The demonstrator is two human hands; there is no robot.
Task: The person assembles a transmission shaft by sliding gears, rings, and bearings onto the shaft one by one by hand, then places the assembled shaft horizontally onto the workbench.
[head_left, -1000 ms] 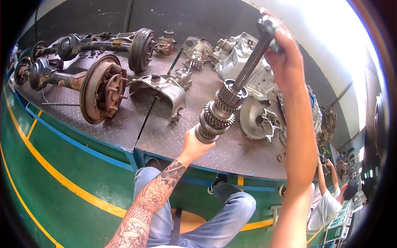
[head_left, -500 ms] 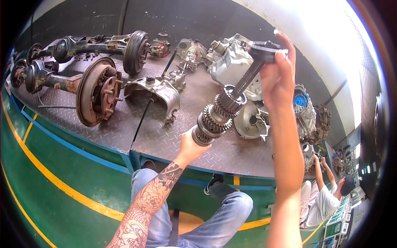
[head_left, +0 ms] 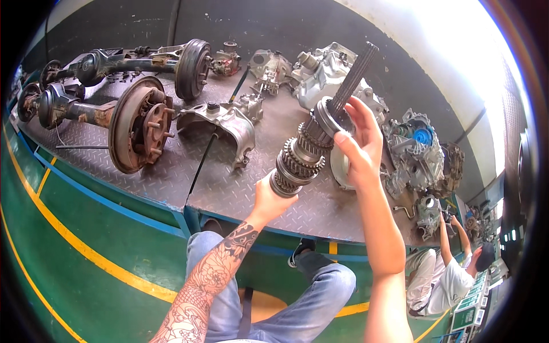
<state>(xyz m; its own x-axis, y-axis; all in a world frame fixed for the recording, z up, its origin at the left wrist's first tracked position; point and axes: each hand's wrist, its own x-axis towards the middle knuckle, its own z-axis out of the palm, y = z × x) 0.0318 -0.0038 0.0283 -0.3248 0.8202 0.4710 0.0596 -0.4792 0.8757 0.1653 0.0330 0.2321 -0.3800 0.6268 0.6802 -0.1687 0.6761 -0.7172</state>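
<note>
A splined transmission shaft point(head_left: 355, 74) with several stacked gears point(head_left: 300, 154) is held tilted above the workbench, its bare end pointing up and to the right. Around its lower end, beneath the gears, my tattooed left arm's hand, my left hand point(head_left: 271, 199), is closed. A steel ring point(head_left: 326, 116) encircles the shaft at the top of the gear stack. My right hand point(head_left: 363, 146) grips this ring, thumb on the near side; its other fingers are partly hidden behind the shaft.
Two rusty axles with brake drums point(head_left: 134, 126) lie on the diamond-plate bench point(head_left: 229, 186) at left. Cast housings point(head_left: 226, 123) and a gearbox case with a blue part point(head_left: 420, 148) stand farther back and right. A co-worker point(head_left: 449, 280) handles parts at far right.
My right hand has brought the ring down the shaft from above its tip to the gear stack, uncovering the splined end. My left hand keeps its hold.
</note>
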